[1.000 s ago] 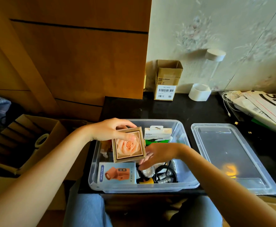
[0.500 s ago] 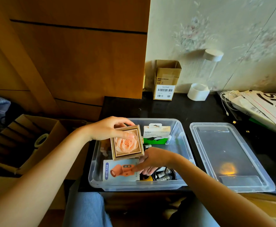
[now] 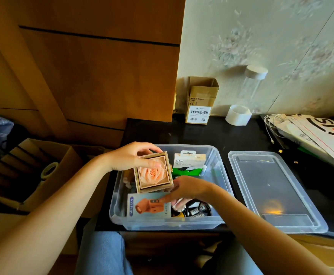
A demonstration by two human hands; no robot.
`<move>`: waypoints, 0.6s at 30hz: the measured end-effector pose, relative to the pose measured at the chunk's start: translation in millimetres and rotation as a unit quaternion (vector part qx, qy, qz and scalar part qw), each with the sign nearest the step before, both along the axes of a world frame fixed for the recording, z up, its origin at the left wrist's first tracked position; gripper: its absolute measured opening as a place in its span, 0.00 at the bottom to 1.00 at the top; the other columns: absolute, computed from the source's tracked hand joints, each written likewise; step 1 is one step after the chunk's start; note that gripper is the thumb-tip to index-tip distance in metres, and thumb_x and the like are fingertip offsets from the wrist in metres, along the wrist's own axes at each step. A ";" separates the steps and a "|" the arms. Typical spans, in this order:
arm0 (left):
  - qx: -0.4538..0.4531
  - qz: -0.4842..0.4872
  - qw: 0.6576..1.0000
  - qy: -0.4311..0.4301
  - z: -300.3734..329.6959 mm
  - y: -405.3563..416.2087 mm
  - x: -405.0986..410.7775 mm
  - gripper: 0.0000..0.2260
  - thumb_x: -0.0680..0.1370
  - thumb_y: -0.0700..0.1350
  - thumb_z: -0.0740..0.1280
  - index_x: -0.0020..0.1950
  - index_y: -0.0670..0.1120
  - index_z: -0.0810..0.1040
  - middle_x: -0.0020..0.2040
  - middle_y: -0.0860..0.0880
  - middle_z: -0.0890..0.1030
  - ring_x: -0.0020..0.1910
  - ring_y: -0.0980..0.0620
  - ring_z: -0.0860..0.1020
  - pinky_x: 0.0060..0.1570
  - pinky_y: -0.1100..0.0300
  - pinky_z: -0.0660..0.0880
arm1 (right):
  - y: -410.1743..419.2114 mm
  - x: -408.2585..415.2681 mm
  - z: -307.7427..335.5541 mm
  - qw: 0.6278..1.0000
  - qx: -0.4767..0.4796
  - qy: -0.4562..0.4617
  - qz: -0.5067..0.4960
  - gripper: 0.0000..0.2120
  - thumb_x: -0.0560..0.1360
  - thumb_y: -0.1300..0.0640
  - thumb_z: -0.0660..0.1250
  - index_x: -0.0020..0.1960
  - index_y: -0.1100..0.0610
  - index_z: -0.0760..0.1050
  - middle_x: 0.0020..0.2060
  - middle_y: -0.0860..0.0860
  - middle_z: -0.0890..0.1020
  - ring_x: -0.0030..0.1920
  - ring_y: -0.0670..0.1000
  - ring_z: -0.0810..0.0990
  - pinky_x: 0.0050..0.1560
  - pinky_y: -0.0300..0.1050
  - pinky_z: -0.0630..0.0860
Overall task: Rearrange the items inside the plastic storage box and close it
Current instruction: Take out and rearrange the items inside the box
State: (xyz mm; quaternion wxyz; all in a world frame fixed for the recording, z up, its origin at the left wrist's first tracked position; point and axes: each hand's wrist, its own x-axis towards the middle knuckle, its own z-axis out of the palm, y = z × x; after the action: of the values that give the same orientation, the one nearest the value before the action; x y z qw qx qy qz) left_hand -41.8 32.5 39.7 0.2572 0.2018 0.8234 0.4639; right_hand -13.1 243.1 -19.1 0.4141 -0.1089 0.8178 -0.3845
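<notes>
The clear plastic storage box point(image 3: 220, 161) stands open on the black table in front of me. My left hand point(image 3: 129, 157) grips a small framed box with a peach rose point(image 3: 153, 172) from the top and holds it over the storage box's left half. My right hand point(image 3: 188, 190) reaches in from the right, and its fingers pinch the upper right edge of a blue mini fan box point(image 3: 142, 207) at the front left. A white and green Belkin package point(image 3: 189, 162) stands at the back. Black cables point(image 3: 197, 210) lie at the front right. The clear lid point(image 3: 271, 187) lies flat to the right of the storage box.
At the back by the wall are a small cardboard box point(image 3: 200, 100), a white ring-shaped holder point(image 3: 238, 115) and a clear jar point(image 3: 253, 84). Papers and a white cable point(image 3: 320, 135) fill the right. An open carton point(image 3: 43, 165) sits on the floor to the left.
My right hand went from the cables to the mini fan box, which shifted slightly right and tilted. My left hand kept the rose box over the storage box, barely moving.
</notes>
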 end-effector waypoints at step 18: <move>-0.181 -0.100 0.973 -0.100 -1.9 -13.9 13.6 0.20 0.73 0.60 0.67 0.64 0.58 0.74 0.56 0.56 0.80 0.52 0.63 0.79 0.48 0.72 0.73 | 51.9 -12.5 28.9 0.967 -0.003 0.100 -0.233 0.17 0.70 0.58 0.73 0.56 0.53 0.70 0.50 0.51 0.78 0.47 0.49 0.82 0.47 0.42 0.80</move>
State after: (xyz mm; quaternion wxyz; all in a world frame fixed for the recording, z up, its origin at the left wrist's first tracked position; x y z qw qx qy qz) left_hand -28.3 18.6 37.7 0.4155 0.1859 0.8394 0.2968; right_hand -25.6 294.9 9.8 0.2294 0.0452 0.8566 -0.4599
